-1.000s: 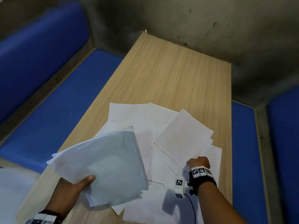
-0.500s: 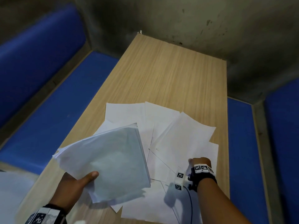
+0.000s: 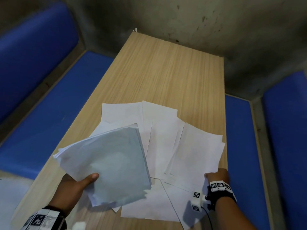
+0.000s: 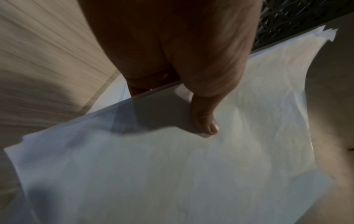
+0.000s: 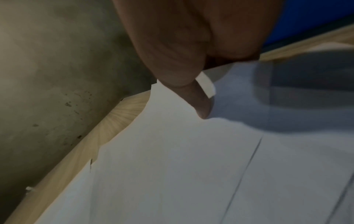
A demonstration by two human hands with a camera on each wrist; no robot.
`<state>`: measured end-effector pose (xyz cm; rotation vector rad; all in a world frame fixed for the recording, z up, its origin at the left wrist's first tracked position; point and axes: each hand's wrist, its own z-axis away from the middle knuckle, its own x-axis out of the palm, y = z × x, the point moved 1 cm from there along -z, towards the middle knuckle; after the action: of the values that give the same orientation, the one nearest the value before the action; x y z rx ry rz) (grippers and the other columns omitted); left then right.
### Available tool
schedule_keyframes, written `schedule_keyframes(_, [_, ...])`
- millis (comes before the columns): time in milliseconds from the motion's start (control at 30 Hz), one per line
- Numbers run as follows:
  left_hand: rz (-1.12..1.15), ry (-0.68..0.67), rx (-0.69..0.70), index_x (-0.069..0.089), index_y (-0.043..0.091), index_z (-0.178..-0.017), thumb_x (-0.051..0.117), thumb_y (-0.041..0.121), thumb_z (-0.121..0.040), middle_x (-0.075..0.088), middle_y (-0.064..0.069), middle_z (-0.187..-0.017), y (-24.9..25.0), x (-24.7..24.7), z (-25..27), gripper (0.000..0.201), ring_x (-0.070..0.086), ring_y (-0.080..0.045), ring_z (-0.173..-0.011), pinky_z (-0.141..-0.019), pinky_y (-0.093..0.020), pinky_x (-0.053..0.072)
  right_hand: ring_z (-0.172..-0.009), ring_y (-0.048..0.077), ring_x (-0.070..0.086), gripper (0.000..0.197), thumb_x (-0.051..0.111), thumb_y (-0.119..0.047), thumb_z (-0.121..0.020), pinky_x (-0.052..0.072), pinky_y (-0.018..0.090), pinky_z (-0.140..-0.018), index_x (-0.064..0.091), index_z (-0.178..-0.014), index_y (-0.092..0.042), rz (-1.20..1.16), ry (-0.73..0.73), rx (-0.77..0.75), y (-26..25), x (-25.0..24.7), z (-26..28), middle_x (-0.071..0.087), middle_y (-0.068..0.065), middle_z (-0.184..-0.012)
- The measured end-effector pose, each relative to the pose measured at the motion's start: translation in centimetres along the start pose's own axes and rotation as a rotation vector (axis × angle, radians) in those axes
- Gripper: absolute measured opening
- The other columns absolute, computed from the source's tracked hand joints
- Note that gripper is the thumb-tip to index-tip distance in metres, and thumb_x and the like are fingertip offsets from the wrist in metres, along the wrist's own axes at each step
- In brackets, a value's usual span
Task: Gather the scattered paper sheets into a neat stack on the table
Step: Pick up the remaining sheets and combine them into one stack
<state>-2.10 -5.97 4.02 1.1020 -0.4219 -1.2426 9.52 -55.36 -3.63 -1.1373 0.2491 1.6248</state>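
the left hand (image 3: pixel 73 191) holds a gathered stack of paper sheets (image 3: pixel 106 163) lifted above the near left part of the wooden table (image 3: pixel 166 72), thumb (image 4: pixel 205 119) laid flat on top of the stack and the other fingers tucked underneath, out of sight; the stack tilts, its far left corner fanned a little where the sheet edges do not line up. the right hand (image 3: pixel 216 175) is at the near right edge of the table, its fingers curled and its thumb (image 5: pixel 201 104) pressing down on the corner of a loose sheet (image 3: pixel 197 151), so that the corner is pinched and a small flap of paper curls up beside the thumb. more scattered sheets (image 3: pixel 149 123) lie overlapping on the table between the two hands and a little farther out, fanned at different angles, with one large sheet (image 3: pixel 149 208) at the near edge. both wrists carry bands with black and white square markers. blue cushioned benches (image 3: pixel 58 105) run along the left and right sides of the table, and a stained grey wall (image 3: pixel 182 17) stands at its far end.
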Motion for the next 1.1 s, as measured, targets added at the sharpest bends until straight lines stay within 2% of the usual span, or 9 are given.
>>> schedule_keyframes(100, [0.007, 0.000, -0.001, 0.068, 0.009, -0.109, 0.084, 0.014, -0.074, 0.075, -0.005, -0.106, 0.0, 0.1, 0.0, 0.038, 0.069, -0.027, -0.100, -0.093, -0.048, 0.052, -0.096, 0.037, 0.062, 0.054, 0.070, 0.009, -0.077, 0.047, 0.030, -0.075, 0.052, -0.126, -0.005, -0.194, -0.005, 0.047, -0.6, 0.1, 1.3, 0.057, 0.016, -0.112])
schedule_keyframes(200, [-0.003, -0.001, 0.006, 0.068, 0.011, -0.110, 0.084, 0.014, -0.075, 0.075, -0.005, -0.106, -0.1, -0.1, 0.1, 0.038, 0.069, -0.027, -0.099, -0.093, -0.049, 0.053, -0.092, 0.035, 0.060, 0.021, 0.070, -0.001, -0.083, 0.049, 0.036, -0.088, 0.058, -0.100, 0.002, -0.221, -0.091, 0.030, -1.1, 0.1, 1.3, 0.063, 0.014, -0.105])
schedule_keyframes(300, [-0.002, 0.004, 0.012, 0.067, 0.013, -0.109, 0.082, 0.010, -0.076, 0.073, -0.006, -0.105, -0.2, -0.2, 0.4, 0.036, 0.068, -0.027, -0.098, -0.091, -0.045, 0.051, -0.095, 0.038, 0.064, 0.024, 0.072, -0.013, -0.084, 0.053, 0.043, -0.091, 0.064, -0.099, 0.004, -0.217, -0.143, -0.031, -0.9, 0.0, 1.3, 0.069, 0.019, -0.105])
schedule_keyframes(533, [-0.008, 0.003, -0.003, 0.066, 0.013, -0.107, 0.083, 0.011, -0.076, 0.073, -0.003, -0.102, -0.7, -0.3, 0.9, 0.035, 0.067, -0.025, -0.096, -0.080, -0.039, 0.050, -0.096, 0.030, 0.065, 0.025, 0.077, -0.013, -0.081, 0.051, 0.040, -0.094, 0.065, -0.096, 0.002, -0.276, -0.287, -0.150, -1.8, 2.2, 2.7, 0.069, 0.012, -0.107])
schedule_keyframes(633, [0.003, -0.002, -0.001, 0.066, 0.013, -0.107, 0.083, 0.010, -0.076, 0.073, -0.003, -0.102, -0.7, -0.3, 1.0, 0.036, 0.067, -0.027, -0.098, -0.080, -0.039, 0.050, -0.089, 0.033, 0.072, 0.032, 0.085, -0.018, -0.068, 0.057, 0.046, -0.089, 0.072, -0.092, -0.001, -0.305, -0.340, -0.150, -3.0, 4.2, 4.0, 0.076, 0.014, -0.095])
schedule_keyframes(733, [0.017, -0.001, -0.002, 0.067, 0.013, -0.105, 0.089, 0.019, -0.068, 0.074, -0.001, -0.102, -0.7, -0.5, 1.0, 0.043, 0.067, -0.026, -0.097, -0.084, -0.044, 0.052, -0.082, 0.031, 0.072, 0.038, 0.086, -0.023, -0.059, 0.060, 0.046, -0.081, 0.069, -0.087, -0.005, -0.275, -0.305, -0.176, -3.9, 5.8, 4.6, 0.075, 0.012, -0.088])
schedule_keyframes(867, [0.035, -0.007, -0.011, 0.064, 0.019, -0.090, 0.088, 0.028, -0.063, 0.071, 0.005, -0.099, -0.2, -0.7, 1.2, 0.037, 0.065, -0.025, -0.094, -0.088, -0.048, 0.051, -0.084, 0.031, 0.070, 0.046, 0.086, -0.009, -0.060, 0.060, 0.043, -0.082, 0.064, -0.100, -0.001, -0.243, -0.280, -0.148, -4.9, 7.0, 5.0, 0.073, 0.015, -0.097])
schedule_keyframes(967, [-0.002, -0.013, -0.006, 0.063, 0.012, -0.096, 0.083, 0.051, -0.045, 0.070, 0.002, -0.101, 0.0, -1.0, 1.1, 0.067, 0.066, -0.026, -0.094, -0.090, -0.051, 0.053, -0.094, 0.031, 0.068, 0.046, 0.082, -0.005, -0.069, 0.056, 0.037, -0.087, 0.064, -0.110, 0.003, -0.155, -0.299, -0.156, -5.1, 7.0, 4.9, 0.071, 0.016, -0.107])
schedule_keyframes(1100, [-0.011, -0.010, 0.018, 0.060, 0.016, -0.107, 0.080, 0.056, -0.042, 0.070, -0.001, -0.103, 0.1, -1.1, 1.2, 0.079, 0.065, -0.029, -0.097, -0.093, -0.052, 0.051, -0.109, 0.035, 0.062, 0.049, 0.076, 0.000, -0.077, 0.047, 0.029, -0.086, 0.056, -0.121, 0.007, 0.015, -0.208, -0.201, -4.3, 4.6, 4.8, 0.065, 0.017, -0.113])
